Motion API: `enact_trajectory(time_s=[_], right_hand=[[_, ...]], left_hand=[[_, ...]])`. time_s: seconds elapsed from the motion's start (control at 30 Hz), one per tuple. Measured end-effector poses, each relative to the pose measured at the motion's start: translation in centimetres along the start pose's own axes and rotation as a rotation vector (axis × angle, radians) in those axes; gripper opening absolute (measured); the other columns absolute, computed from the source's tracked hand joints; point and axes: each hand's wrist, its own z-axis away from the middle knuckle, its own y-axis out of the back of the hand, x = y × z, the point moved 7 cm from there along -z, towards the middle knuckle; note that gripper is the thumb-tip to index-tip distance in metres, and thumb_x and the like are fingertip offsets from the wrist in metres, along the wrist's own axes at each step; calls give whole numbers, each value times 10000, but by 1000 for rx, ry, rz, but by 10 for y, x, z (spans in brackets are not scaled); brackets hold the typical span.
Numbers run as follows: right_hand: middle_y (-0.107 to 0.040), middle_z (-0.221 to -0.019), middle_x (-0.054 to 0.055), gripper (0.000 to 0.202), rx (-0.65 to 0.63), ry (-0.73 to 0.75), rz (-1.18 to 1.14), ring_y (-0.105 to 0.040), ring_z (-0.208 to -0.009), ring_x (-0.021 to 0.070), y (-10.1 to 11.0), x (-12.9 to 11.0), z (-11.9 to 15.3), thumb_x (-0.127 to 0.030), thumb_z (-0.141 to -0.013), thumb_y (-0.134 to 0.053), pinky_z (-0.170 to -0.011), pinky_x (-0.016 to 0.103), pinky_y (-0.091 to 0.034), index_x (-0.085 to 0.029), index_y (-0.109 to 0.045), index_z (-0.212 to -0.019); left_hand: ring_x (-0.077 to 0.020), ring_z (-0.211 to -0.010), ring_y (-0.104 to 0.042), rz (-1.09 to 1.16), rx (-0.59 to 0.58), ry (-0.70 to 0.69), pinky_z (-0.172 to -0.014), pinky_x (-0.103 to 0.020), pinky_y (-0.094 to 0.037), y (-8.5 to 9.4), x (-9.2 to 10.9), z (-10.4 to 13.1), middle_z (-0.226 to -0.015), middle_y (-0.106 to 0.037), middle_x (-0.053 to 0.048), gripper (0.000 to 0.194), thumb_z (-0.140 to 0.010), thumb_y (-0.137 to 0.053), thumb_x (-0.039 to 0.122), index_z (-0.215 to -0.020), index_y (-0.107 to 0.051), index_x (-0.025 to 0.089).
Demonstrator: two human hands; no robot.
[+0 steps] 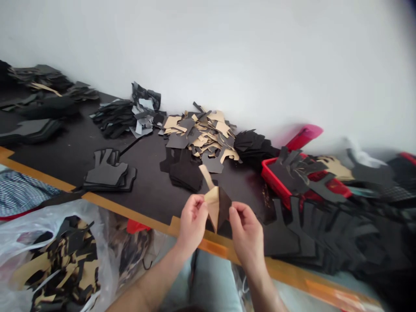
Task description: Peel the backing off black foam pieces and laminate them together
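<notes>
Both hands hold one cut piece, tan on one face and black on the other, above the table's front edge. My left hand (194, 222) pinches the tan part (212, 203) between thumb and fingers. On the other side, my right hand (245, 225) pinches the dark part (224, 207). The piece is bent along a middle line, and a narrow tan strip sticks up from it. Just behind it lies a stack of black pieces (186, 173). Farther back is a loose heap of tan and grey pieces (201, 132).
A neat grey stack (107, 171) lies to the left. On the right are a red basket (276, 180) full of pieces and a fanned row of dark pieces (325, 232). A plastic bag (105, 247) of scraps hangs at lower left. Tape lines the table edge (130, 212).
</notes>
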Motion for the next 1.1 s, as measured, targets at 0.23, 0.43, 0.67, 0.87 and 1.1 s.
enact_trajectory(time_s=[0.23,0.43,0.67,0.87,1.1], right_hand=[[-578,-715,11,270,-94,-78,-100,-538,-649,139,0,9,-4,-448,-817,-571,-614,247,-458,-182,-593,-858],[-554,-696,-3,282,-40,-191,-363,-517,-628,128,10,29,-19,-457,-751,-657,-596,237,-465,-186,-598,-807],[-541,-652,-26,266,-17,-276,-471,-482,-570,99,24,30,-29,-426,-688,-725,-502,189,-426,-204,-632,-802],[-572,-613,-17,254,167,-285,-529,-485,-514,81,66,33,-37,-346,-592,-775,-443,171,-403,-175,-645,-727],[-520,-555,-24,153,454,-61,-670,-518,-517,105,140,28,-23,-188,-624,-721,-505,241,-442,-138,-594,-693]], left_hand=[[-114,-647,-501,-182,-26,4,-602,-208,-401,0,-4,-2,-719,-536,10,193,-859,-523,359,-834,-494,169],[-132,-685,-523,-314,110,-106,-639,-228,-411,38,3,-20,-751,-560,0,186,-851,-519,355,-826,-490,173],[-133,-665,-534,-408,322,-204,-615,-224,-414,93,23,-37,-730,-559,5,148,-812,-536,321,-824,-508,176],[-119,-662,-546,-380,503,-297,-610,-212,-441,149,31,-39,-774,-566,-2,226,-768,-587,339,-893,-518,164],[-103,-696,-562,-474,535,-520,-638,-217,-463,152,57,9,-836,-585,-7,234,-784,-644,286,-948,-557,143]])
